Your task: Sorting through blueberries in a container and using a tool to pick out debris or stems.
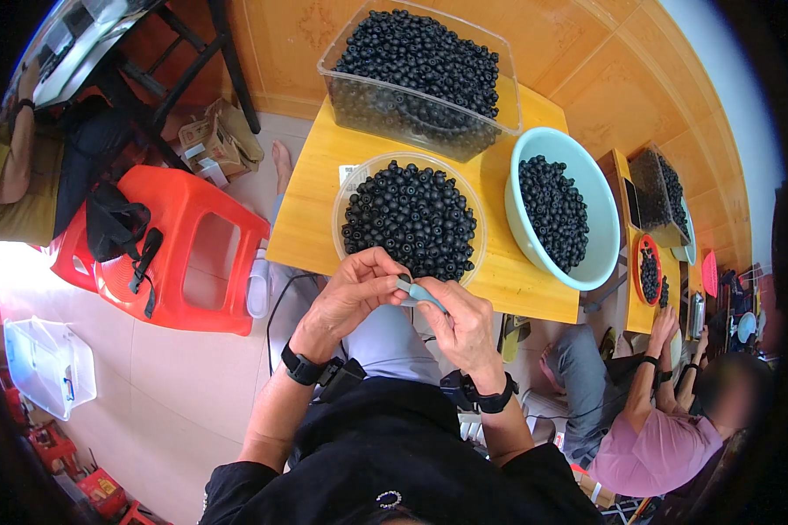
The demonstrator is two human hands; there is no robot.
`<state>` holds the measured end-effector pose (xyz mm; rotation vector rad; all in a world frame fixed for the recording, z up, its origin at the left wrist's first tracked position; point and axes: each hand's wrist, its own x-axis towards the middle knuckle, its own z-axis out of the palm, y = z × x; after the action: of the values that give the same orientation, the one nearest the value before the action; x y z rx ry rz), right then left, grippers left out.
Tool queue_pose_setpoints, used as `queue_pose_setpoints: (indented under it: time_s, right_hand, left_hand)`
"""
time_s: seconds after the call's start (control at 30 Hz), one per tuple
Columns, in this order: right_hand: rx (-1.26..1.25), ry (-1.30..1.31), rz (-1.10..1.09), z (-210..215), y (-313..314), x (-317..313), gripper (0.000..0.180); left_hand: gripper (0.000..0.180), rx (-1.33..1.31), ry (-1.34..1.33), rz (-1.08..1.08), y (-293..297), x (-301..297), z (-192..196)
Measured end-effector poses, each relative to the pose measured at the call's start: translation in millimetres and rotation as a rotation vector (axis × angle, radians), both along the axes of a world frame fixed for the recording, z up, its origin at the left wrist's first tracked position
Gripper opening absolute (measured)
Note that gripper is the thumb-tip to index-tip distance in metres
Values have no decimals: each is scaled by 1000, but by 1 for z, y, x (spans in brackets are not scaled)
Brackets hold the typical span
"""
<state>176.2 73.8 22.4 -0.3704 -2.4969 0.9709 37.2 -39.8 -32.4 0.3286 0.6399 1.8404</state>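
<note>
My left hand [355,293] pinches a small black ring-like piece [404,277] between thumb and fingertips. In my right hand [466,328] is a small tool with a light blue handle [429,297], its tip against or very near the piece; the tip's exact shape is too small to tell. Both hands meet over my lap, at the near edge of a clear round tub [338,229] full of similar black pieces [409,214]. Right of it stands a pale blue bowl [599,214] holding more of them. Behind is a large clear bin [510,101], heaped with the same pieces.
All three containers stand on a yellow wooden table [309,214]. A red plastic stool [184,232] with a black bag [114,223] is at left, above a clear plastic box [51,367]. At right a person in pink [657,446] works at another yellow table; another person sits far left.
</note>
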Motion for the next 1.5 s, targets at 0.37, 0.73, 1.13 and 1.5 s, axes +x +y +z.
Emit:
queue_pose_setpoints:
  time_s: [0.37, 0.73, 1.13, 1.5]
  right_hand:
    - [41, -30, -184, -32, 32, 0, 18]
    - [-384, 29, 19, 14, 2, -7, 27]
    - [-187, -4, -319, 22, 42, 12, 19]
    - [217, -178, -799, 5, 136, 43, 20]
  left_hand:
    - [8, 157, -84, -99, -10, -5, 7]
    - [13, 7, -3, -96, 0, 0, 5]
    - [19, -264, 322, 96, -1, -3, 25]
    - [12, -473, 726, 322, 4, -22, 9]
